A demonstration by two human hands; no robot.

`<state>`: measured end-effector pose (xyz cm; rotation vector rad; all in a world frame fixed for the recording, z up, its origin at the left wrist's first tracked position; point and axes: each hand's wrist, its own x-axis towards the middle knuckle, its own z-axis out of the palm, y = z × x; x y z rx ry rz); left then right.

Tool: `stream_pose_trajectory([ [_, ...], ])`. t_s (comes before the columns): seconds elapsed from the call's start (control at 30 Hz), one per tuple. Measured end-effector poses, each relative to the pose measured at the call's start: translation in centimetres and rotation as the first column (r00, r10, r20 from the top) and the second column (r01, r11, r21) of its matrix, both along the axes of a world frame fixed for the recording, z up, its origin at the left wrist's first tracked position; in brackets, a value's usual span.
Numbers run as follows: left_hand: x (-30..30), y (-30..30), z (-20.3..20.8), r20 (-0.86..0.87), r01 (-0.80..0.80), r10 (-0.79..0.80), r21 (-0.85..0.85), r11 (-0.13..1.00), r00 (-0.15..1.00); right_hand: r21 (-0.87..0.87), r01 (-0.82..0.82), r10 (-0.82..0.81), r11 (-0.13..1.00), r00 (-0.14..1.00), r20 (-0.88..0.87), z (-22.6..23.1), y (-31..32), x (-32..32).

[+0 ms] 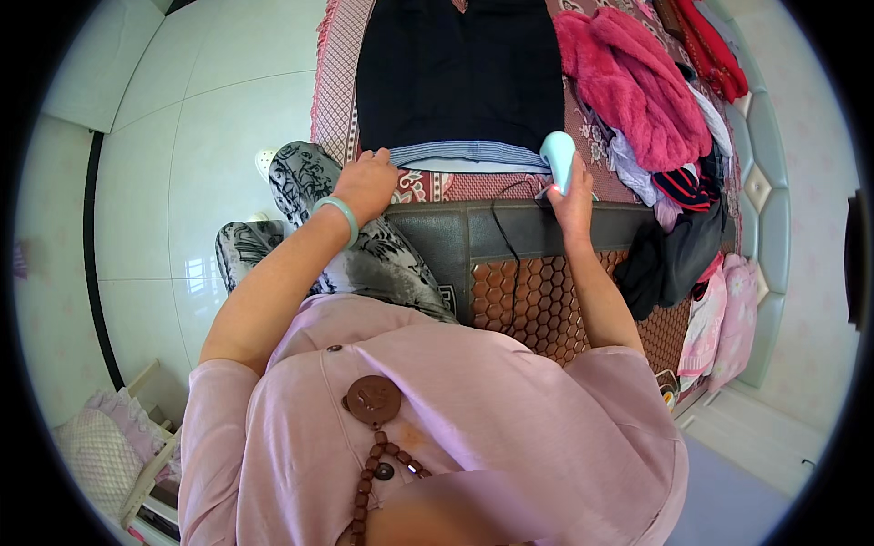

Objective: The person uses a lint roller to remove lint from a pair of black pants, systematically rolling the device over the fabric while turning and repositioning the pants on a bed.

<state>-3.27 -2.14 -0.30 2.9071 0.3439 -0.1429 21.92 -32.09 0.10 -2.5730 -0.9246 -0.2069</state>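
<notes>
The bed (335, 82) is the largest item, dressed in a red-and-white woven cover (605, 173) with a fringed edge. Its near portion carries a mat (537, 305) of glossy brown hexagons bordered by smooth, dark grey, leather-like material. A black garment (460, 77) of matte, plain fabric lies flat on the cover, beyond both hands. To its right, a deep-pink garment (637, 86) of thick, crumpled plush crowds the area. A limp, dark grey garment (678, 255) lies nearer, right of the right forearm. Along the black garment's near edge runs a blue-and-white striped band (464, 155). The left hand (367, 187) rests at the band's left end; whether its fingers pinch the fabric cannot be told. The right hand (574, 200) has its fingers clamped on a smooth, rounded, pale-green handheld device (559, 153) at the band's right end. A thin black cord (516, 273) crosses the border and hexagons between the forearms.
</notes>
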Motion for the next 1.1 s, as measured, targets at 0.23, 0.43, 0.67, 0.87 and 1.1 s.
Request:
stream_pose_trajectory([
  [0.23,-0.3,0.3,-0.2,0.014,-0.008,0.008,-0.008,1.000,1.000,0.073,-0.050,0.062,0.996,0.984,-0.166,-1.3,5.4,-7.7],
  [0.43,-0.8,1.0,-0.4,0.041,-0.044,0.045,-0.036,0.998,0.998,0.254,-0.046,0.099,0.966,0.975,-0.198,-1.6,9.4,-11.7],
  [0.67,-0.4,0.8,-0.2,-0.004,-0.093,0.093,-0.055,0.994,0.996,0.189,-0.225,0.264,0.956,0.941,-0.211,-1.6,8.8,-10.2],
  [0.87,-0.9,0.9,-0.2,0.044,-0.096,0.099,-0.073,0.993,0.994,0.077,0.084,-0.075,0.993,0.990,-0.117,-1.9,2.6,-3.6],
  [1.1,-2.0,2.6,0.5,0.202,-0.262,0.272,-0.074,0.962,0.941,0.311,-0.145,0.187,0.939,0.976,-0.110,-0.9,8.7,-7.8],
])
